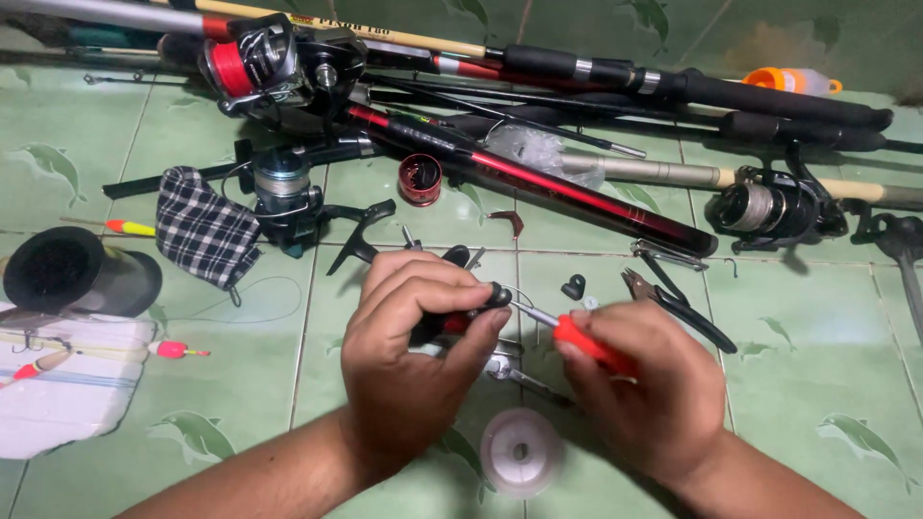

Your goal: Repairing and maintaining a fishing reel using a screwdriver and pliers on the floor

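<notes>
The left hand [409, 360] is curled around a dark reel part [471, 308], and the right hand [639, 389] pinches a red-handled screwdriver [577, 336] whose tip meets it between them. Beneath lies a green tiled floor [808, 384] patterned with dolphins. Beyond the hands, fishing rods [577, 192] and reels [279, 62] sprawl; pliers [678, 303] lie just beyond the right hand, a line spool [519, 452] nearer the person.

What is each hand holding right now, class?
Left hand: closed on a black reel part.
Right hand: closed on a red-handled screwdriver.
</notes>
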